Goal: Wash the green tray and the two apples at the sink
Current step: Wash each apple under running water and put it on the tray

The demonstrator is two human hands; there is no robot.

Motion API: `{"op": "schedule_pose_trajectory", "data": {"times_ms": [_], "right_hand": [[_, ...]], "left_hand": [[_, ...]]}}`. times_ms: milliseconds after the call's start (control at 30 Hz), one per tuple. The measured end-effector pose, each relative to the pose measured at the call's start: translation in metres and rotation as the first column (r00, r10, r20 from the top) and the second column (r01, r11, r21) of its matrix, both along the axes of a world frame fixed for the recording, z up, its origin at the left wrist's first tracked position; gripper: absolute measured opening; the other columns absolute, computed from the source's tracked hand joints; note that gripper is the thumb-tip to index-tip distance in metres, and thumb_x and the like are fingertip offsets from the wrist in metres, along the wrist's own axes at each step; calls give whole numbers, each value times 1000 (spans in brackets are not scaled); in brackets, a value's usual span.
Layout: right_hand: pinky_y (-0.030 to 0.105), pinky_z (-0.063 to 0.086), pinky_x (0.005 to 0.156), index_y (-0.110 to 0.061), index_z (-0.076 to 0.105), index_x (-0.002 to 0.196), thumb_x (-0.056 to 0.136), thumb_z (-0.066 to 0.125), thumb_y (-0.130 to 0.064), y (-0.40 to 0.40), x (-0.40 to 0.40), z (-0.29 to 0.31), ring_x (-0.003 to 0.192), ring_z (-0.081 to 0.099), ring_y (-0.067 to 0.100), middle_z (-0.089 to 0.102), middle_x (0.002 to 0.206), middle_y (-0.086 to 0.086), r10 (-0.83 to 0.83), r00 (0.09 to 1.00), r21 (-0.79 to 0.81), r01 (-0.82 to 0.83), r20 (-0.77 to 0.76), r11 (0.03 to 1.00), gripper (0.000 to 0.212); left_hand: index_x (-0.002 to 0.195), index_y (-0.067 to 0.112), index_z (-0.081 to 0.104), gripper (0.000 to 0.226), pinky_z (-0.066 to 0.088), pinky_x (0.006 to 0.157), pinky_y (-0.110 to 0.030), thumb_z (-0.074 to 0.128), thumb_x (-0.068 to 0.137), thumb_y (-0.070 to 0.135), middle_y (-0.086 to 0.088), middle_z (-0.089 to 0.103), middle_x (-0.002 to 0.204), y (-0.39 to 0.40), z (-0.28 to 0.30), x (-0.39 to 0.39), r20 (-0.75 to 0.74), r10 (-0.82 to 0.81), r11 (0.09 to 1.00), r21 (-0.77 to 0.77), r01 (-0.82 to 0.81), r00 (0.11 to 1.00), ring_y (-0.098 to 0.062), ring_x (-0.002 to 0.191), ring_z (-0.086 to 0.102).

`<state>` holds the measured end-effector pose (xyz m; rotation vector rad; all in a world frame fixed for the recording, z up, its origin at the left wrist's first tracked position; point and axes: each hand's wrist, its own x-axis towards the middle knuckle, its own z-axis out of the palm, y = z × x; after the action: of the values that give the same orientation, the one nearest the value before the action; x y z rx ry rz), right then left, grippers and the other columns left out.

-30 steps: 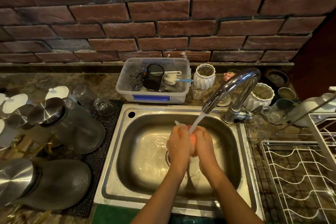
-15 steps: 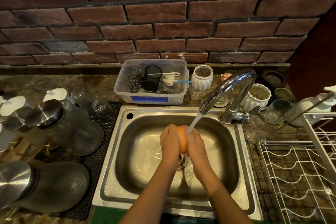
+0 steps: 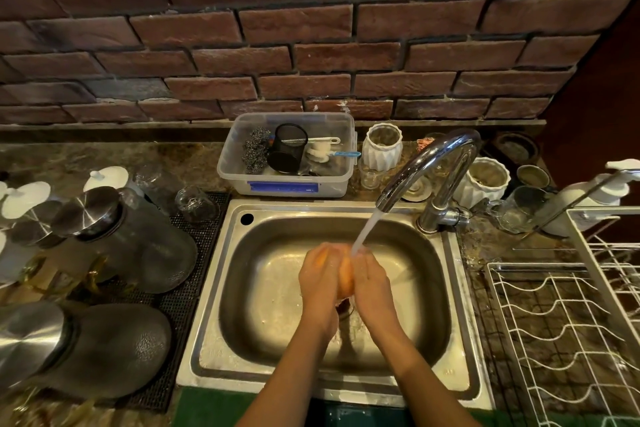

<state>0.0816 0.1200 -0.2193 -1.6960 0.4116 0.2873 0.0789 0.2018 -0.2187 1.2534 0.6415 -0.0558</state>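
A dark red brick wall (image 3: 311,45) rises behind the mottled stone counter (image 3: 104,156). Against that wall's foot sits a clear plastic tub (image 3: 287,180); farther right of the tub, a white wire rack (image 3: 568,329). Light is dim, warm.

Both hands, left hand (image 3: 320,276) and right hand (image 3: 370,282), cup apple (image 3: 345,276) under tap (image 3: 427,163).

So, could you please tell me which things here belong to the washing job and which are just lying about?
In use:
- apple, held between left hand and right hand
- tap, running onto it
- sink
- green strip at the near edge, possibly the tray

Lying about:
- plastic tub holding scourers and brushes
- glass jars
- white pots
- wire rack
- soap dispenser
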Motion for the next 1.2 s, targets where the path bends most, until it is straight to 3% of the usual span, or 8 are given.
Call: {"op": "schedule_pose_trajectory", "data": {"times_ms": [133,333,467,633,800,933,1067,1200], "right_hand": [[9,50,86,-29,51,144,104,46,-33,-24,-22,-1,114,60,2,61,129,-10,147,983,-52,-142,112,988,41],[42,35,117,-21,56,140,99,58,-17,-84,-79,-16,136,47,18,54,147,0,147,988,-360,-122,43,925,41],[54,30,116,-15,57,141,91,64,-24,-120,-129,-34,142,42,30,49,152,7,244,970,-718,-172,-4,675,51],[57,24,116,-25,63,134,92,18,-68,-140,-172,-59,139,46,37,46,154,9,246,967,-868,-183,-74,462,75],[39,-6,121,-42,11,152,94,7,-67,-144,-183,-76,153,-16,12,-17,167,-13,338,941,-880,-182,-26,438,64],[40,-6,121,-41,11,156,92,5,-68,-146,-182,-81,154,-15,15,-10,169,-8,337,935,-880,-251,-112,404,69],[43,7,121,-17,69,129,93,3,-67,-143,-186,-79,140,38,40,50,150,13,296,940,-894,-272,-168,357,90],[58,30,112,-21,63,136,91,-3,-69,-142,-186,-75,140,45,40,47,153,14,275,944,-905,-269,-181,329,93]], "left_hand": [[107,28,70,21,61,70,-36,75,87,32,-3,71,107,3,4,-4,0,-68,996,-62,67,998,-24,97,71],[111,31,68,28,59,61,-30,76,85,34,0,62,113,1,5,-6,-72,-35,998,-57,31,997,-23,100,64],[105,30,70,18,61,83,-52,75,87,31,-4,65,111,1,4,-7,-91,-35,997,-74,28,995,-26,102,64],[108,34,68,21,60,86,-53,73,88,35,-2,62,116,1,6,-11,-100,-37,997,-64,31,994,-25,105,61],[119,33,64,31,61,84,-50,72,89,35,-3,58,120,2,11,-16,-109,-20,997,-72,12,994,-25,106,60],[119,31,64,28,63,68,-37,69,91,32,-4,59,118,3,16,-23,-119,-7,994,-113,-6,993,-27,104,60],[117,31,64,26,63,71,-40,68,92,33,-5,59,118,3,22,-35,-133,-11,994,-110,-4,991,-29,105,60],[111,32,64,21,63,75,-46,69,91,37,-3,57,117,2,30,-56,-143,-33,994,-112,17,989,-29,105,58]]}}
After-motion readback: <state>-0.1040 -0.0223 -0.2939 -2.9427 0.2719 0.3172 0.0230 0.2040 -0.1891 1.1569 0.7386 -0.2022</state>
